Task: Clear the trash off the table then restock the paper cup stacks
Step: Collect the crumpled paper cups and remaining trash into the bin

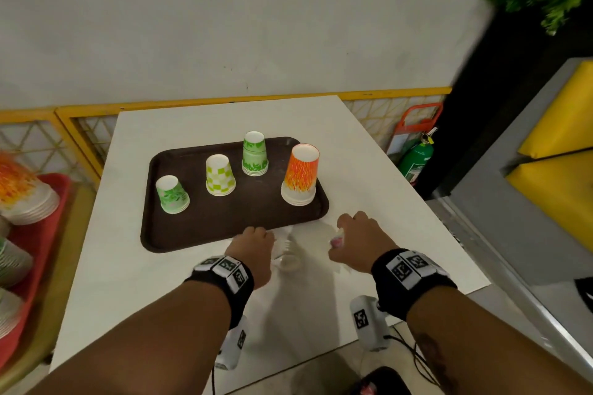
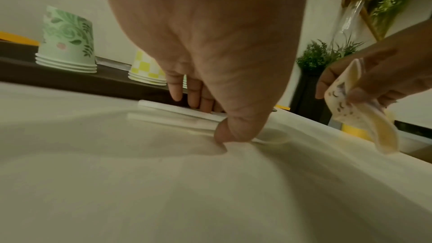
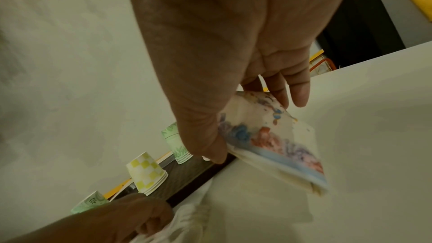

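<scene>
The right hand (image 3: 233, 47) pinches a crushed, flattened paper cup (image 3: 273, 141) with a blurry floral print. The left hand (image 2: 210, 47) curls its fingers (image 2: 175, 88) onto crumpled white wrapping (image 2: 177, 115) on the smooth white bench (image 1: 128, 266).

We wear a black band (image 1: 224, 279) on our bare left forearm and another black band (image 1: 414, 279) on the right, each topped with white blocks printed with black square codes, and a white coded camera unit (image 1: 369, 324) with thin black cables hangs beneath each wrist.
</scene>
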{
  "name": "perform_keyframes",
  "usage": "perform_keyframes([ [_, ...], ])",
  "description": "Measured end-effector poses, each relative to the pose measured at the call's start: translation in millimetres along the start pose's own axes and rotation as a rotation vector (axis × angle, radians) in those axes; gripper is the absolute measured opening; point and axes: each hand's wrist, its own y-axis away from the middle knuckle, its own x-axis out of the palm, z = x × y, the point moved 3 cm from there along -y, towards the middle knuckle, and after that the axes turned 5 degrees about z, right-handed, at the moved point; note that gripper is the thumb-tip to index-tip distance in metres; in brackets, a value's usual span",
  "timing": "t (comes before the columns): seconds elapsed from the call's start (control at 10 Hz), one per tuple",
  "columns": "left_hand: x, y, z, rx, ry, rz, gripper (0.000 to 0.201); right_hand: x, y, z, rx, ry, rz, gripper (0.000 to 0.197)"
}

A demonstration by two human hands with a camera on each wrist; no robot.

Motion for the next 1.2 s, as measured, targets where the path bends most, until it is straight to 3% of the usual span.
perform_keyframes([
  [0.1,3,0,6,-0.023,-0.002,0.030,0.042,4,2,-4,0.028,-0.033,0.015,0.057],
  [0.4,9,-3,2,-0.085,0.247,0.164,0.039,17,1,-15,0.187,-0.388,0.040,0.070],
  [0.6,-43,-14,-79,0.014,0.475,0.228,0.041,14,23,-60,0.372,-0.752,-0.057,0.076],
  [0.8,-43,-11,-223,0.232,0.524,0.387,0.037,29,90,-154,0.629,-0.992,-0.284,0.078],
  [0.9,-15,1,-296,0.370,0.416,0.481,0.038,65,135,-208,0.791,-1.082,-0.354,0.073],
  [1.0,37,7,-346,0.439,0.270,0.558,0.036,120,176,-247,0.922,-1.203,-0.305,0.046],
  [1.1,101,6,-376,0.435,0.122,0.679,0.034,185,198,-274,0.992,-1.275,-0.118,0.032],
  [1.2,193,-29,-393,0.406,-0.067,0.769,0.030,258,197,-297,1.034,-1.358,0.062,0.021],
])
